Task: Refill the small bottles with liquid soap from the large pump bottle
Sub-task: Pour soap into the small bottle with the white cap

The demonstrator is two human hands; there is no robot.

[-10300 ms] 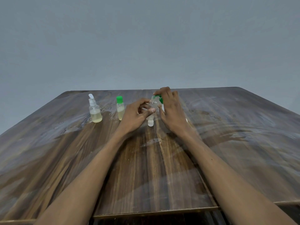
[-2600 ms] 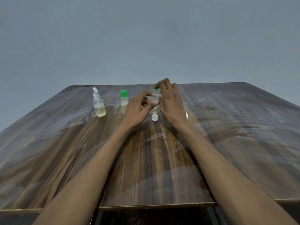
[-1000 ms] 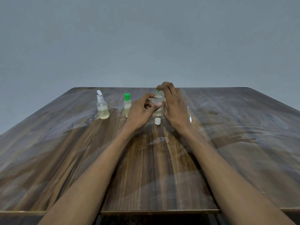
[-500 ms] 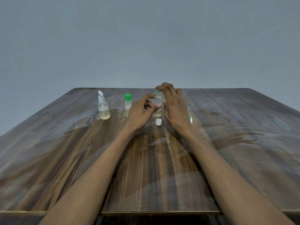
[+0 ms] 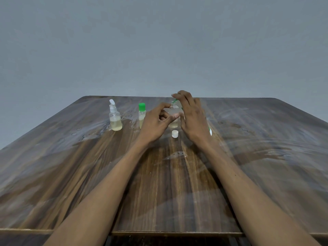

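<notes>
My left hand (image 5: pixel 156 122) grips a small clear uncapped bottle (image 5: pixel 173 110) that stands on the wooden table (image 5: pixel 168 183). My right hand (image 5: pixel 192 119) covers the large pump bottle, of which only a green nozzle tip (image 5: pixel 175 100) over the small bottle's mouth and a white-green edge (image 5: pixel 210 131) show. A white cap (image 5: pixel 174 134) lies on the table just in front of the small bottle. To the left stand a green-capped small bottle (image 5: pixel 142 113) and a white-capped small bottle (image 5: pixel 115 117), both holding yellowish liquid.
Wet smears mark the tabletop around the bottles and to the right (image 5: pixel 248 148). A grey wall (image 5: pixel 159 50) rises behind the table's far edge. The near table edge (image 5: pixel 177 233) runs under my forearms.
Both hands stay at the small bottle and pump bottle with almost no shift over the last second. The view has drifted slightly.
</notes>
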